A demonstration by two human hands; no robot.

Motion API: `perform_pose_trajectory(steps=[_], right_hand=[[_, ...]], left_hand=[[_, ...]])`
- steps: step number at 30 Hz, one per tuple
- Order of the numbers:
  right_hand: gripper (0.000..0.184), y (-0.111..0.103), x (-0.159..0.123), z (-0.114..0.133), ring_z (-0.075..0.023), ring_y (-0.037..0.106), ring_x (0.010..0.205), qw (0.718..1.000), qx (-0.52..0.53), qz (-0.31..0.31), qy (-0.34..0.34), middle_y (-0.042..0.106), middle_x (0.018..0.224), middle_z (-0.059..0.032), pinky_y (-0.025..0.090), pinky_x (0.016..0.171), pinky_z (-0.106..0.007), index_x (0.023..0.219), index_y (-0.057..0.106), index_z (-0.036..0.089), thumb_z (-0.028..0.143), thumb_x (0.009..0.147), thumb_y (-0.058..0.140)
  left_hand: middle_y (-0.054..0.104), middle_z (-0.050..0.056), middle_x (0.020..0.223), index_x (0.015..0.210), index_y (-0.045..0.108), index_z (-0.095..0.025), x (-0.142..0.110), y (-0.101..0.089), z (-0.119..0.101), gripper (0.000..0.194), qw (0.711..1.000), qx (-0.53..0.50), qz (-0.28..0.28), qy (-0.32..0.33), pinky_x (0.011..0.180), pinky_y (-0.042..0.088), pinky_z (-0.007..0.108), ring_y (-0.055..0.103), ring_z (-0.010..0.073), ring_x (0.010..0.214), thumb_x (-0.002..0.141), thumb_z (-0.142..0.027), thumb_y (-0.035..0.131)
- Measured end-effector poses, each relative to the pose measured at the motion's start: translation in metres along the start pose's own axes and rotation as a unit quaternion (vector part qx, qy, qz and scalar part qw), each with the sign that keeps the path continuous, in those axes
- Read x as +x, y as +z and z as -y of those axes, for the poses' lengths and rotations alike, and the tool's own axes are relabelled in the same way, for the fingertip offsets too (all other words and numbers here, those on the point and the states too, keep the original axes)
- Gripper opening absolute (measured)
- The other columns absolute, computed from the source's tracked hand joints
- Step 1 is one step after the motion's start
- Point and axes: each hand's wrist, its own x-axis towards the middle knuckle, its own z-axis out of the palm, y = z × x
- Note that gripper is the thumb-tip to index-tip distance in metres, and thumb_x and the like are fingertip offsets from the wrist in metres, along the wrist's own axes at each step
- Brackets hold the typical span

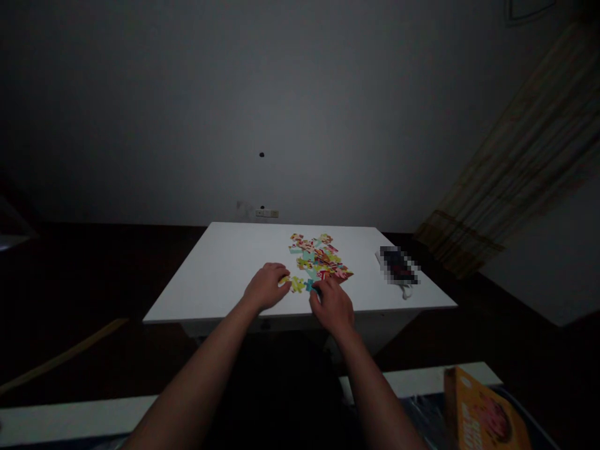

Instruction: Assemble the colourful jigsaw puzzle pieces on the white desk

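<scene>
My left hand [267, 287] rests at the near part of the white table [225, 262], its thumb and fingers closed on a small yellow-green jigsaw piece at the fingertips. To its right lies another yellow-green jigsaw piece [297, 285], flat on the tabletop. A blue jigsaw piece [309, 284] sits at the fingertips of my right hand [334, 305], which is pinched on it and partly covers it. Just beyond both hands spreads a loose, overlapping heap of jigsaw pieces [308, 255] in red, yellow, pink and pale green.
On the table's right side is a dark, pixelated object [398, 265] with a white strap or cord [407, 291]. An orange box [487, 412] stands at the lower right, near me. A wall [300, 112] rises behind the table, and a curtain [506, 162] hangs at right.
</scene>
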Motion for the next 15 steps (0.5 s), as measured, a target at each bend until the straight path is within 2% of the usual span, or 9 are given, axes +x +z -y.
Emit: perform_pose_trajectory(steps=[4,8,10,12,15], right_hand=[[0.024,-0.001,0.002,-0.005,-0.0305,0.072,0.115,0.998,0.066,0.008,-0.002,0.074,0.122,-0.0126,0.056,0.096,-0.040,0.119,0.076,0.022,0.030,0.101,0.062],[0.024,-0.013,0.029,-0.013,-0.0291,0.073,0.109,0.989,0.145,-0.008,-0.014,0.078,0.117,-0.0105,0.057,0.096,-0.042,0.116,0.077,0.025,0.035,0.103,0.059],[0.025,-0.018,0.060,-0.016,-0.0294,0.074,0.107,0.991,0.131,0.006,-0.025,0.080,0.114,-0.0100,0.056,0.093,-0.043,0.113,0.079,0.026,0.035,0.103,0.057],[0.027,-0.017,0.102,-0.020,-0.0295,0.075,0.105,0.994,0.099,0.029,-0.024,0.081,0.112,-0.0103,0.055,0.090,-0.042,0.111,0.081,0.026,0.032,0.103,0.056],[0.029,0.001,0.168,-0.028,-0.0297,0.076,0.103,0.997,0.044,0.051,-0.027,0.083,0.113,-0.0135,0.054,0.089,-0.041,0.109,0.085,0.025,0.026,0.101,0.057]], left_hand=[[0.078,0.012,0.136,0.120,0.083,-0.024,-0.003,-0.001,0.000,0.028,1.000,-0.014,0.002,-0.010,0.118,0.055,0.050,0.067,0.0328,0.133,0.097,-0.034,0.069],[0.067,0.012,0.158,0.123,0.083,-0.025,0.011,-0.007,0.014,0.031,0.996,-0.073,0.007,-0.041,0.120,0.055,0.051,0.061,0.0335,0.146,0.097,-0.038,0.070],[0.063,0.012,0.162,0.125,0.082,-0.026,0.032,-0.012,0.027,0.033,0.994,-0.105,-0.002,-0.042,0.125,0.051,0.051,0.058,0.0323,0.150,0.097,-0.037,0.069],[0.070,0.012,0.153,0.128,0.081,-0.025,0.058,-0.014,0.040,0.035,0.993,-0.114,0.000,-0.043,0.128,0.049,0.051,0.062,0.0314,0.145,0.097,-0.033,0.067],[0.075,0.014,0.142,0.134,0.077,-0.023,0.092,-0.010,0.056,0.041,0.996,-0.081,0.021,-0.040,0.126,0.050,0.051,0.064,0.0324,0.139,0.096,-0.031,0.066]])
